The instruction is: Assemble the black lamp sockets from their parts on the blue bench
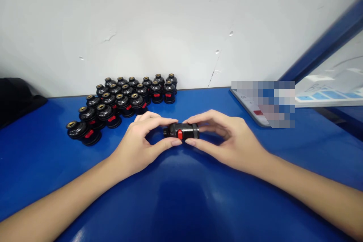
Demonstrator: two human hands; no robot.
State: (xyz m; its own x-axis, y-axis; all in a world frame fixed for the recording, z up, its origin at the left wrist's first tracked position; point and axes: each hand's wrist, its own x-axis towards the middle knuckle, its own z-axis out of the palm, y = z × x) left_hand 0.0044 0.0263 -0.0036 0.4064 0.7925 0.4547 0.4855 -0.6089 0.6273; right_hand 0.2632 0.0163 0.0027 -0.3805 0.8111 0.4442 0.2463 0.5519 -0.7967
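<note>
Blue table (181,196), both hands (141,143) pinching black fitting (181,131) — red button

I can't read the card (263,104) near the table's (181,196) right edge; it is pixelated. The dark thing (17,98) at the left edge is cut off. My fingertips (176,142) cover both ends of the black part (181,131). The picture's edges cut off both my forearms.
</note>
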